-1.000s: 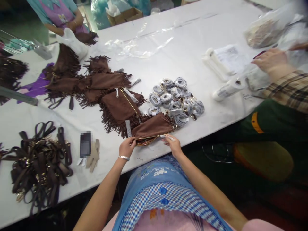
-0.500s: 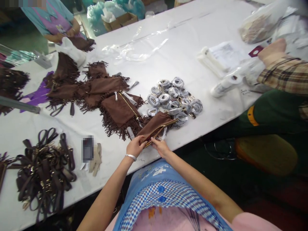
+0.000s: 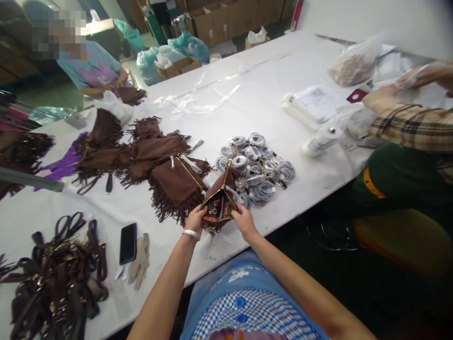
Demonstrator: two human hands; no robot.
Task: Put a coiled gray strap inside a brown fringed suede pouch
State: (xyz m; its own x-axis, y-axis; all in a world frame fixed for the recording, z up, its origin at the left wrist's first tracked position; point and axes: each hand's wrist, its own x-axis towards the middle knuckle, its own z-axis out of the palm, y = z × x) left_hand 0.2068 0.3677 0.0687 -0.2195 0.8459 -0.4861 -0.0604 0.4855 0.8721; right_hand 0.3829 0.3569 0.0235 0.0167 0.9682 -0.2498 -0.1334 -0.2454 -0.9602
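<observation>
I observe my left hand (image 3: 196, 218) and right hand (image 3: 244, 218) each clamped on one side of a small brown pouch (image 3: 220, 200), pulling its zippered mouth open so the patterned lining shows, with the pouch held upright between them at the near edge of the white table (image 3: 247, 101). Just beyond my right hand lies a heap of grey coiled straps (image 3: 257, 165); just beyond my left hand lie brown fringed bags (image 3: 173, 174), and well off to its left a black phone (image 3: 128, 236) and a pile of dark straps (image 3: 53, 274).
</observation>
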